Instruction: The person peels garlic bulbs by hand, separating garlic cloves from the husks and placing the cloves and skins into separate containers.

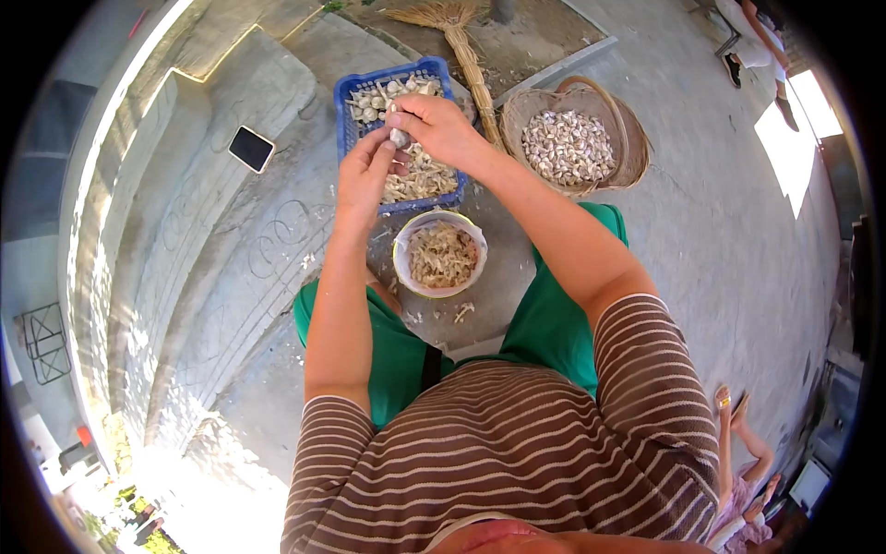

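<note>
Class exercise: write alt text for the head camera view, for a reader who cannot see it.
Seen from above, a seated person's left hand and right hand together hold a garlic piece over a blue crate of garlic. A white bowl of peelings sits on the concrete below, a wicker basket of cloves to the right.

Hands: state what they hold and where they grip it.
Left hand and right hand pinch a small garlic piece between fingertips, above the blue crate.

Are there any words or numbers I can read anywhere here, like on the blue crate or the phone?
None can be read: the blue plastic crate, the dark flat phone, the round white bowl and the woven wicker basket show no lettering. Both hands hold a garlic piece.
</note>
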Action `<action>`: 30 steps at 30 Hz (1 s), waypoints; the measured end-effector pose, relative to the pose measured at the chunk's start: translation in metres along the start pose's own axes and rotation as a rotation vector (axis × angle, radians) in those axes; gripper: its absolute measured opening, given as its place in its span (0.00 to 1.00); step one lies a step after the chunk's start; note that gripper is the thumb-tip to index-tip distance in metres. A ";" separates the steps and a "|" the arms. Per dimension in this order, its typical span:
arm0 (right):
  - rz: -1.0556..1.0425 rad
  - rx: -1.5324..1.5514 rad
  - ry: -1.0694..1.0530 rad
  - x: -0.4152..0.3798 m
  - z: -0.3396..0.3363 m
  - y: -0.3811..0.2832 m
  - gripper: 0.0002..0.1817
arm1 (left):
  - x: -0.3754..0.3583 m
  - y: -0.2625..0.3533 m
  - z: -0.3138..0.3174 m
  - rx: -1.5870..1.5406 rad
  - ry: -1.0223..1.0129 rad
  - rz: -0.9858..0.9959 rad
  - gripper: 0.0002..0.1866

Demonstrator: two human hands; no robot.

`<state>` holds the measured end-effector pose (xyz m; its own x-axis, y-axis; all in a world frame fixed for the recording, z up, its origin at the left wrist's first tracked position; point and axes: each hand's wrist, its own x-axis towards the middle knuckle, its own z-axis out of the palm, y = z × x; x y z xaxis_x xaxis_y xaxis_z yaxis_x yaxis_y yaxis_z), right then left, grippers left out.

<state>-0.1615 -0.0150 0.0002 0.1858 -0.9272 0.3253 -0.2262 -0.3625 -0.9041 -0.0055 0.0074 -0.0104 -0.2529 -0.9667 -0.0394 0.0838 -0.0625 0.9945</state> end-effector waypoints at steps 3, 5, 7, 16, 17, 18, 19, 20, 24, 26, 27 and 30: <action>0.006 -0.017 -0.043 0.000 -0.002 0.000 0.08 | 0.000 0.001 -0.003 0.077 -0.029 0.000 0.14; -0.016 -0.017 -0.042 -0.001 -0.001 0.002 0.08 | -0.001 0.000 -0.002 0.134 -0.050 0.003 0.13; -0.037 -0.018 -0.041 -0.002 0.000 0.005 0.08 | -0.001 -0.001 0.001 0.267 0.035 0.037 0.12; -0.081 -0.017 -0.031 -0.004 0.002 0.007 0.10 | -0.006 -0.004 0.012 0.877 0.160 0.302 0.12; -0.091 -0.031 -0.032 -0.004 0.002 0.008 0.11 | -0.005 -0.008 0.011 0.877 0.159 0.301 0.12; -0.101 -0.044 -0.033 -0.003 0.002 0.009 0.11 | -0.005 -0.009 0.012 0.892 0.159 0.313 0.12; -0.100 -0.043 -0.032 -0.003 0.002 0.010 0.11 | -0.005 -0.009 0.013 0.906 0.158 0.325 0.12; -0.107 -0.061 -0.048 -0.002 0.001 0.011 0.10 | -0.005 -0.010 0.014 0.907 0.157 0.324 0.12; -0.098 -0.089 -0.057 -0.003 0.000 0.006 0.12 | -0.007 -0.009 0.019 0.814 0.130 0.220 0.14; -0.096 -0.085 -0.043 -0.003 0.001 0.007 0.12 | -0.006 -0.012 0.018 0.803 0.132 0.204 0.14; -0.095 -0.083 -0.030 -0.003 0.001 0.005 0.12 | -0.005 -0.014 0.018 0.792 0.138 0.211 0.14; -0.074 -0.051 -0.036 -0.004 -0.002 0.002 0.12 | -0.006 -0.014 0.017 0.564 0.094 0.169 0.12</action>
<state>-0.1645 -0.0125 -0.0025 0.2380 -0.8941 0.3794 -0.2588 -0.4349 -0.8625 -0.0213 0.0182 -0.0224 -0.1916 -0.9713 0.1412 -0.4161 0.2107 0.8846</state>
